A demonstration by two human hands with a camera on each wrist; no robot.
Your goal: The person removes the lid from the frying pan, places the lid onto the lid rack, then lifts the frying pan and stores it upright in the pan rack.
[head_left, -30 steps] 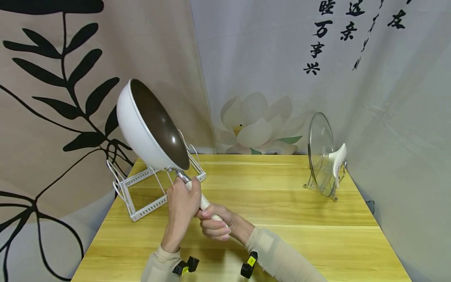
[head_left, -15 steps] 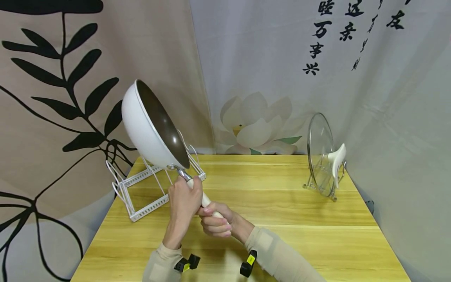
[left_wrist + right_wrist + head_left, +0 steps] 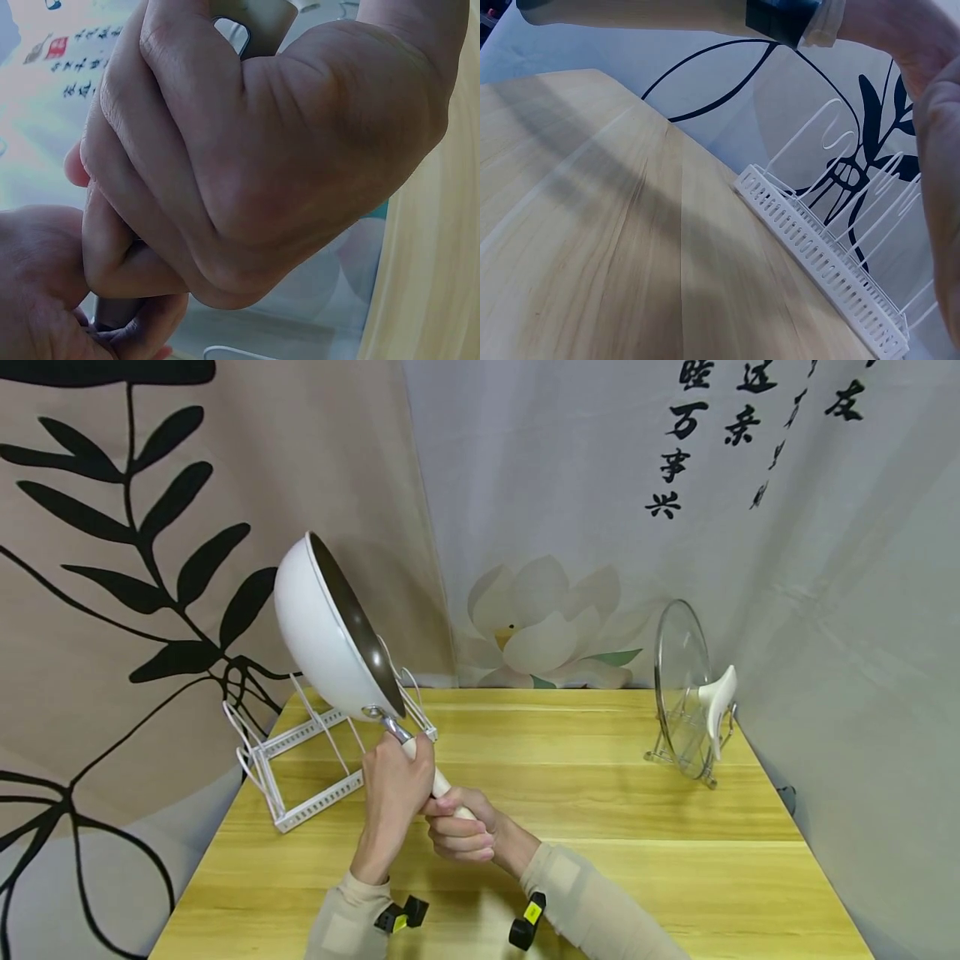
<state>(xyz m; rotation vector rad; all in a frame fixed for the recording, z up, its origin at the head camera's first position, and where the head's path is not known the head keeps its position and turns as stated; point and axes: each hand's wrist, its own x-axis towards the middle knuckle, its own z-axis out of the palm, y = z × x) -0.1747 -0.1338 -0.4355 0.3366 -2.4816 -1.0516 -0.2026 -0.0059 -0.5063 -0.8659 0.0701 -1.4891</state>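
A deep white wok (image 3: 318, 635) with a dark brown inside is held tilted on its side above the table's left part. Its cream handle (image 3: 441, 787) slants down toward me. My left hand (image 3: 397, 785) grips the handle near the metal joint, and my right hand (image 3: 463, 827) wraps its end. In the left wrist view the left hand (image 3: 247, 157) shows curled fingers, with part of the right hand (image 3: 37, 277) below it. Under and behind the wok a white wire rack (image 3: 318, 802) stands on the table, partly hidden by the wok and left hand.
At the right back, a glass lid (image 3: 682, 693) with a white knob (image 3: 720, 697) stands upright in a small wire stand (image 3: 712, 781). The wooden table (image 3: 600, 877) ends at a printed curtain (image 3: 555, 510). The right wrist view shows the rack's slotted side (image 3: 817, 259).
The wok has shifted slightly to the right and turned, so less of its inside shows. Both hands keep their hold on the handle. Rack and lid stay in place.
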